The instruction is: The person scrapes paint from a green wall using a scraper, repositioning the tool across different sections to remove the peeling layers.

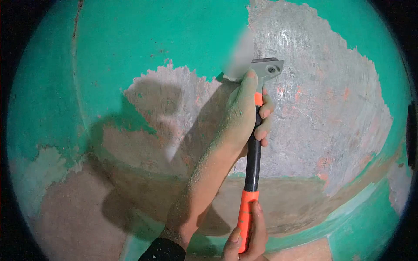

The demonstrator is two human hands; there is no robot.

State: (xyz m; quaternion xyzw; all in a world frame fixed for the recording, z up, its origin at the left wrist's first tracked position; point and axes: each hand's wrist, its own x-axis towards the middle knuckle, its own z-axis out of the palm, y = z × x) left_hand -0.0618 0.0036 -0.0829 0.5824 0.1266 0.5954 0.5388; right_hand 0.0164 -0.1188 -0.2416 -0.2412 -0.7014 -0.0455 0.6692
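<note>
Holds the scraper [253,161] high up with the left grip [242,113], pressed firmly around collar and shaft, thumb flat against the grey head, fingers [265,112] curled onto the far side. Pinches the orange handle [246,215] lower down with the right grip [260,235], between thumb and fingers. Shows a long, slim tool, nearly upright with a slight lean: flat grey head [266,68], dark edge along the top, round screw [272,69] toward the right, short orange collar [258,99], glossy black shaft, then orange again with a few greenish scuffs. Places the head in front of the bare grey patch [322,95], beside ragged green paint [174,35]; cannot tell about contact with the wall. Bears pale dust along the left forearm [204,174], down to a black cuff [163,250]. Farther out, includes a brownish band [278,204] below and a thin crack [77,26] at upper left.
</note>
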